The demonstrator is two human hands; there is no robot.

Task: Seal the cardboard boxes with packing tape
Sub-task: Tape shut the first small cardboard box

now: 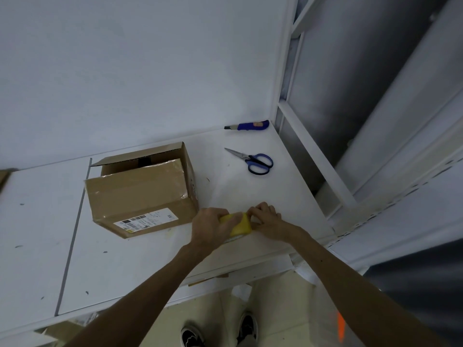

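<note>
1. Left hand (211, 225) curls round the yellow tape dispenser (241, 225) near the table's (125, 266) front edge, at 5 o'clock from the cardboard box (140, 194), whose flaps are unsealed; right hand (266, 216) pinches its rim, perhaps a tape end.
2. White tabletop separates box and scissors (253, 161); utility knife (249, 125) at 12 o'clock of them, against the white wall (150, 71).

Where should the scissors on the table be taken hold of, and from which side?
Put the grip on the blue handles of the scissors, coming from the near right side. They lie flat and closed on the table, blades pointing away and left, handles nearest the right hand, which pinches at the yellow tape roll that the left hand holds.
</note>
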